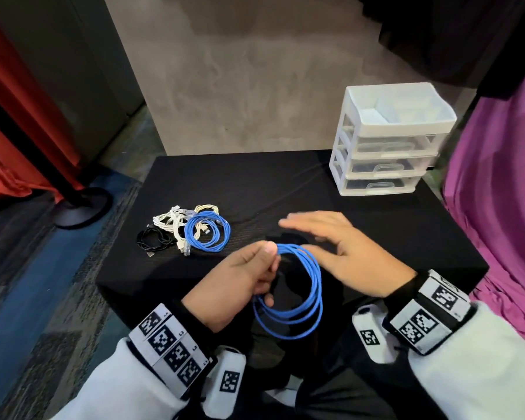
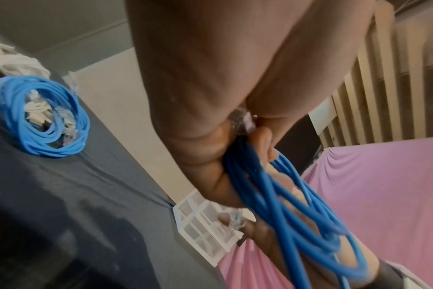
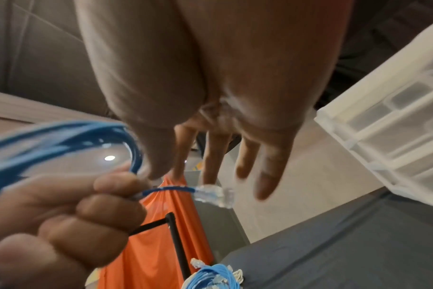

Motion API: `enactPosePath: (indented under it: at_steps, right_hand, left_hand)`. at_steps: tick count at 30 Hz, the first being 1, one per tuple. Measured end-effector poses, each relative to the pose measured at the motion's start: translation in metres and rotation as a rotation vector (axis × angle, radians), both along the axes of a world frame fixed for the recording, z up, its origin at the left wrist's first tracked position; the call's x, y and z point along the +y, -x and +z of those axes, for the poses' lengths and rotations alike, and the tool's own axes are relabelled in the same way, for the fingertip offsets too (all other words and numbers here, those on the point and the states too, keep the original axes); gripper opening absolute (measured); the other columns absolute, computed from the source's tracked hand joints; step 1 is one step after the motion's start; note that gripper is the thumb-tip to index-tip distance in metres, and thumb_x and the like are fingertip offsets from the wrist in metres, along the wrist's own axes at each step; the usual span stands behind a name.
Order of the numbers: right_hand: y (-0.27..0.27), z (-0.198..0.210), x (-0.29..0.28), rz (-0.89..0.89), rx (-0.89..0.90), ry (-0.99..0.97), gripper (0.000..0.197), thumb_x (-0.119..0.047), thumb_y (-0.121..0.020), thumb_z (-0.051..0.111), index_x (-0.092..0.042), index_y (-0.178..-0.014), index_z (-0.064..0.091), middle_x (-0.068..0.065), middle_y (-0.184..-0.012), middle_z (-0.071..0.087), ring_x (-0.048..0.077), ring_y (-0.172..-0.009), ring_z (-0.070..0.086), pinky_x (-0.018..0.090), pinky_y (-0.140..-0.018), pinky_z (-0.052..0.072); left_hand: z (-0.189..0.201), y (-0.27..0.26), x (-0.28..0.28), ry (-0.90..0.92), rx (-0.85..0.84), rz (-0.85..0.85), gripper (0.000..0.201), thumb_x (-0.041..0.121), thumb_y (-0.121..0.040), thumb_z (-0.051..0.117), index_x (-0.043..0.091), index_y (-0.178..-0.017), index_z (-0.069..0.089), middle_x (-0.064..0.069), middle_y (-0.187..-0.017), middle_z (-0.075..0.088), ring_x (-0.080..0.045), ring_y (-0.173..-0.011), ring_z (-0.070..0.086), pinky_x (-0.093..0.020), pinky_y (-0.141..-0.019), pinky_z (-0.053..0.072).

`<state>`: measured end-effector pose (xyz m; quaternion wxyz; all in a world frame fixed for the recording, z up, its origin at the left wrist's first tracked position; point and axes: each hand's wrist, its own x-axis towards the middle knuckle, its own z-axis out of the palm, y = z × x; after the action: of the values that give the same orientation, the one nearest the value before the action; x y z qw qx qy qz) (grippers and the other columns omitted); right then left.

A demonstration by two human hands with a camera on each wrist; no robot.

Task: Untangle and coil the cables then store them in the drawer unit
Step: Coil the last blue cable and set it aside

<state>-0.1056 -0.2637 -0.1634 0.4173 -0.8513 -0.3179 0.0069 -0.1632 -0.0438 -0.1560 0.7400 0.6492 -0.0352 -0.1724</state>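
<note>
Wrist bands [image 1: 172, 347]: white bands printed with black square markers wrap both forearms, nearest the head view, over pale sleeves.
Left hand [image 1: 240, 277]: fingers curled round one side of a coiled blue cable [image 1: 300, 301]; thumb pressed on top of the loops.
Held coil: several loops hang below and to the right of the left hand, over the near edge of the black table [image 1: 376, 213]; a clear plug [image 3: 214, 194] on a short blue tail sticks out past the gripping fingers.
Right hand [image 1: 343, 250]: fingers straight and spread, palm down, holding nothing; it is just right of the coil's top, blurred at the fingertips.
Second blue coil [image 1: 207, 232]: lies flat on the table's left side, well apart from the hands.
White cables [image 1: 172, 222]: tangled heap touching the second blue coil on its left and far side.
Black cable [image 1: 152, 239]: small bundle at the near left of the heap.
Drawer unit [image 1: 388, 140]: white frame, three clear drawers all pushed in, divided tray on top; stands at the table's far right corner.
Surroundings: purple cloth [image 1: 503, 192] at right, red cloth [image 1: 9, 122] at far left.
</note>
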Motion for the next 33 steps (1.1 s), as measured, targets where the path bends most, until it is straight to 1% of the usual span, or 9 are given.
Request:
enactPosePath:
  at_steps: [4, 7, 11, 14, 17, 21, 27, 29, 33]
  right_hand:
    - [0.004, 0.008, 0.01, 0.11, 0.259, -0.054, 0.014, -0.03, -0.095, 0.076, -0.028, -0.107, 0.082, -0.009, -0.092, 0.078, -0.002, -0.09, 0.067, 0.017, -0.085, 0.05]
    - [0.0, 0.005, 0.012, -0.058, 0.14, -0.091, 0.008, -0.032, -0.096, 0.073, -0.029, -0.095, 0.081, -0.002, -0.08, 0.076, 0.009, -0.075, 0.068, 0.028, -0.078, 0.054]
    - [-0.011, 0.004, 0.005, -0.343, 0.131, -0.176, 0.011, -0.027, -0.097, 0.073, -0.032, -0.091, 0.08, 0.0, -0.068, 0.072, 0.005, -0.05, 0.058, 0.015, -0.057, 0.043]
    - [-0.007, 0.001, 0.005, -0.363, 0.162, -0.18, 0.012, -0.028, -0.097, 0.072, -0.034, -0.09, 0.08, -0.004, -0.072, 0.074, 0.024, -0.07, 0.066, 0.032, -0.071, 0.053]
    - [-0.002, 0.001, 0.004, -0.332, 0.107, 0.015, 0.015, -0.026, -0.097, 0.07, -0.036, -0.092, 0.081, -0.006, -0.084, 0.068, 0.014, -0.081, 0.06, 0.031, -0.083, 0.049]
    - [0.009, 0.004, 0.007, -0.215, 0.341, -0.054, 0.015, -0.018, -0.099, 0.069, -0.024, -0.093, 0.081, 0.011, -0.077, 0.069, 0.007, -0.058, 0.059, 0.032, -0.066, 0.051]
    - [0.028, 0.003, 0.038, -0.141, 0.762, -0.531, 0.005, 0.004, -0.092, 0.073, 0.003, -0.097, 0.07, 0.015, -0.076, 0.067, 0.023, -0.067, 0.07, 0.027, -0.059, 0.059]
    - [0.031, -0.001, 0.046, -0.185, 0.659, -0.493, 0.008, 0.002, -0.089, 0.077, 0.001, -0.09, 0.07, 0.01, -0.072, 0.065, 0.018, -0.063, 0.065, 0.023, -0.055, 0.053]
    - [0.037, -0.015, 0.05, -0.312, 0.082, -0.014, 0.024, -0.02, -0.08, 0.087, -0.021, -0.072, 0.065, -0.009, -0.082, 0.051, 0.008, -0.07, 0.053, 0.023, -0.063, 0.041]
  left_hand:
    - [0.005, 0.002, -0.003, -0.059, -0.024, -0.084, 0.03, 0.035, -0.108, 0.041, 0.012, -0.092, 0.053, 0.007, -0.066, 0.037, -0.007, -0.056, 0.033, -0.029, -0.059, 0.046]
    - [0.003, 0.003, 0.0, -0.071, -0.011, -0.076, 0.02, 0.031, -0.109, 0.042, 0.014, -0.112, 0.051, 0.004, -0.069, 0.037, -0.009, -0.057, 0.032, -0.027, -0.056, 0.048]
    - [0.0, 0.001, 0.0, -0.129, 0.028, -0.108, 0.019, 0.031, -0.108, 0.043, 0.016, -0.112, 0.055, 0.007, -0.066, 0.037, -0.007, -0.054, 0.034, -0.025, -0.053, 0.048]
    - [-0.001, -0.004, -0.002, -0.179, 0.006, -0.079, 0.026, 0.03, -0.109, 0.045, 0.018, -0.091, 0.061, 0.003, -0.066, 0.04, -0.01, -0.053, 0.038, -0.028, -0.054, 0.051]
    - [-0.013, -0.011, 0.001, -0.345, -0.059, 0.089, 0.025, 0.029, -0.107, 0.05, 0.012, -0.09, 0.058, -0.003, -0.066, 0.043, -0.012, -0.049, 0.042, -0.036, -0.054, 0.055]
    - [-0.03, -0.013, 0.007, -0.617, -0.204, 0.207, 0.025, 0.034, -0.105, 0.053, 0.02, -0.085, 0.059, 0.01, -0.059, 0.052, -0.008, -0.053, 0.049, -0.036, -0.06, 0.047]
    - [-0.038, -0.013, -0.002, -0.602, -0.215, 0.309, 0.023, 0.031, -0.106, 0.052, 0.02, -0.088, 0.061, 0.009, -0.071, 0.059, -0.004, -0.065, 0.051, -0.032, -0.07, 0.045]
    - [-0.039, -0.012, -0.006, -0.496, -0.152, 0.346, 0.025, 0.031, -0.106, 0.051, 0.021, -0.087, 0.061, 0.01, -0.07, 0.06, -0.005, -0.063, 0.052, -0.031, -0.064, 0.045]
    - [-0.026, -0.009, -0.008, -0.136, 0.051, 0.423, 0.024, 0.022, -0.108, 0.049, 0.016, -0.086, 0.057, 0.006, -0.059, 0.046, -0.004, -0.046, 0.04, -0.018, -0.043, 0.038]
